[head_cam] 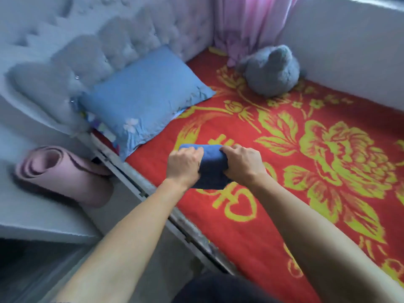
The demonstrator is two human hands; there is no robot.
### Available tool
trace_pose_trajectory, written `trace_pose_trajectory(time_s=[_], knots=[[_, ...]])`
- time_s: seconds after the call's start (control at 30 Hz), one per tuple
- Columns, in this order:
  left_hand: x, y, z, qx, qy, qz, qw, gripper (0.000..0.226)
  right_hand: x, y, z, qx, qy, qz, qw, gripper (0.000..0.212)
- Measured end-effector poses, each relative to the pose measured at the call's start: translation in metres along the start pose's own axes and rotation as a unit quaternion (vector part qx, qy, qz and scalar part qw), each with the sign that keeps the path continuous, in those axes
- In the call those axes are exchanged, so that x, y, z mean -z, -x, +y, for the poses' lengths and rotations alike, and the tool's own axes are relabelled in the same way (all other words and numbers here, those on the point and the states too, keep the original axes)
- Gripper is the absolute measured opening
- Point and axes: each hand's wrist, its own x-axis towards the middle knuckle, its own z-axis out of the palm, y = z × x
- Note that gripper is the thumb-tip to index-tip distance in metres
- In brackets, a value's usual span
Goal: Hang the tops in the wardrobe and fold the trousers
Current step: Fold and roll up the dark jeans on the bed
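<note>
A dark blue folded garment (211,165), a compact thick bundle, lies on the red bedspread with yellow flowers (284,193) near the bed's left edge. My left hand (184,165) grips its left side with curled fingers. My right hand (242,164) grips its right side the same way. Both hands cover much of the bundle, so only its middle and its far and near ends show. No wardrobe or hanger is in view.
A blue pillow (144,99) leans on the tufted headboard (87,51) beyond the bundle. A grey plush toy (271,73) sits in the far corner by a pink curtain (251,22). A rolled pink mat (61,173) lies on a white surface left of the bed.
</note>
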Motion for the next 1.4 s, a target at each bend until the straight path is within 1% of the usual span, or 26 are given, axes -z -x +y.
trace_pose_trajectory(time_s=[0.1,0.23,0.3,0.4,0.53,0.63,0.73,0.8,0.87,0.93,1.0,1.07,1.1,1.13,1.2,1.27,1.33,1.4], knots=[[0.045,0.026,-0.04,0.087,-0.045,0.026,0.995,0.035,0.029,-0.014,-0.049,0.091,0.004,0.048,0.995,0.059],[0.088,0.113,-0.084,0.217,-0.085,0.013,0.972,0.045,0.035,-0.008,-0.136,0.234,0.0,0.064,0.97,0.058],[0.108,0.167,-0.101,0.285,-0.108,-0.005,0.952,0.05,0.03,0.007,-0.188,0.311,-0.013,0.057,0.949,0.059],[0.144,0.243,-0.117,0.372,-0.165,-0.033,0.913,0.046,0.026,0.041,-0.262,0.401,-0.041,0.055,0.913,0.06],[0.199,0.338,-0.132,0.44,-0.216,-0.044,0.871,0.05,0.037,0.1,-0.347,0.495,-0.064,0.048,0.865,0.061],[0.25,0.394,-0.143,0.488,-0.243,-0.026,0.838,0.05,0.066,0.14,-0.407,0.557,-0.072,0.076,0.824,0.061],[0.304,0.439,-0.159,0.5,-0.284,0.009,0.818,0.048,0.101,0.177,-0.464,0.593,-0.063,0.114,0.794,0.062],[0.339,0.464,-0.174,0.503,-0.305,0.035,0.808,0.048,0.127,0.197,-0.503,0.609,-0.066,0.158,0.774,0.06],[0.372,0.493,-0.194,0.499,-0.335,0.077,0.796,0.046,0.149,0.219,-0.543,0.62,-0.07,0.209,0.753,0.059],[0.398,0.526,-0.215,0.499,-0.349,0.092,0.788,0.044,0.165,0.242,-0.582,0.632,-0.079,0.257,0.727,0.059],[0.42,0.563,-0.235,0.5,-0.351,0.106,0.785,0.043,0.171,0.264,-0.62,0.633,-0.089,0.294,0.711,0.06],[0.428,0.579,-0.246,0.477,-0.382,0.119,0.782,0.043,0.176,0.274,-0.635,0.637,-0.096,0.284,0.71,0.06],[0.449,0.615,-0.267,0.482,-0.383,0.12,0.779,0.044,0.179,0.295,-0.675,0.636,-0.095,0.31,0.7,0.06],[0.46,0.633,-0.278,0.477,-0.391,0.134,0.775,0.044,0.183,0.306,-0.695,0.631,-0.098,0.323,0.698,0.059],[0.477,0.644,-0.298,0.461,-0.403,0.141,0.778,0.042,0.198,0.316,-0.716,0.631,-0.1,0.32,0.699,0.056],[0.499,0.668,-0.322,0.454,-0.413,0.157,0.774,0.04,0.209,0.325,-0.755,0.621,-0.103,0.355,0.691,0.054],[0.519,0.681,-0.351,0.447,-0.426,0.164,0.77,0.037,0.227,0.331,-0.785,0.613,-0.1,0.372,0.69,0.054],[0.54,0.687,-0.38,0.444,-0.435,0.179,0.763,0.036,0.247,0.328,-0.816,0.61,-0.108,0.395,0.678,0.053]])
